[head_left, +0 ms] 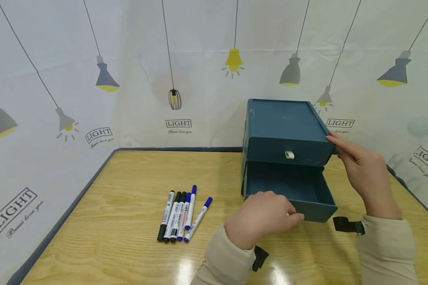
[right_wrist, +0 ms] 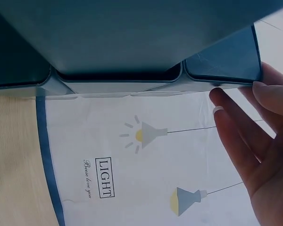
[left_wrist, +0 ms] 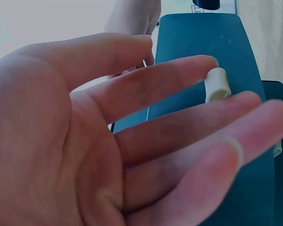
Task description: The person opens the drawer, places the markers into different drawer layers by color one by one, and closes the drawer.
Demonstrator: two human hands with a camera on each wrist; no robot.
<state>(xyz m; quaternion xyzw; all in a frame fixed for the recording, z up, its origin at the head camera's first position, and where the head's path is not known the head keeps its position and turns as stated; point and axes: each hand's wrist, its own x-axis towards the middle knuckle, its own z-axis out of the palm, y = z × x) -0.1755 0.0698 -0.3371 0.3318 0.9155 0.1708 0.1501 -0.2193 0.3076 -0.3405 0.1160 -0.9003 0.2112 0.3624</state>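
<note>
A blue two-drawer box [head_left: 287, 118] stands on the wooden table. Its lower drawer [head_left: 315, 211] is pulled out, and the part of its inside that shows is bare. The upper drawer, with a white pull tab [head_left: 289, 154], is closed. In front of the lower drawer is my left hand [head_left: 262, 217], its fingers extended. The left wrist view has those fingertips at the drawer front, beside its white pull tab [left_wrist: 218, 84]; contact is hard to tell. My right hand [head_left: 365, 170] steadies the box's upper right edge with fairly straight fingers, also visible in the right wrist view.
Several black and blue markers [head_left: 180, 215] lie side by side on the table [head_left: 125, 198], left of the box. A white cloth backdrop [head_left: 207, 91] printed with lamps hangs behind and at both sides. Black straps [head_left: 260, 257] show at both wrists.
</note>
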